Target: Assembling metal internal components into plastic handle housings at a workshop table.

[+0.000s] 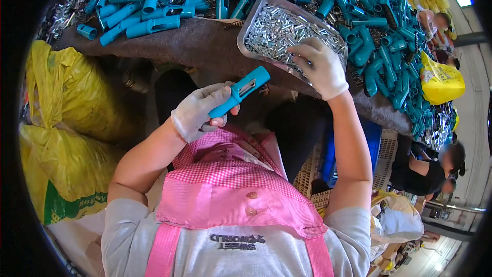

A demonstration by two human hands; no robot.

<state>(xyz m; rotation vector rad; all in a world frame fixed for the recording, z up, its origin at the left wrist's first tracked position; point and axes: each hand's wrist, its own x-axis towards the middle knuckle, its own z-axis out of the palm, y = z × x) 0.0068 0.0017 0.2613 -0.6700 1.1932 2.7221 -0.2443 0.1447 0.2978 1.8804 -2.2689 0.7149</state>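
In a white glove, my left hand [199,111] wraps round a teal plastic tube [251,83]. The tube has a long slot in its side, and metal shows inside the slot. Also gloved, my right hand [322,66] is at the near right part of a clear plastic tray [245,46]. Its fingers are bent together over the tray; what they pinch, if anything, is too small to tell. Small silver metal pins [279,28] fill the tray.
Teal tubes [154,24] are heaped at the back left and teal handle-shaped parts [382,61] at the right. Loose springs lie among them. Yellow sacks [77,97] stand at my left. A blue crate [371,141] is below the table. Other people [423,172] sit farther right.
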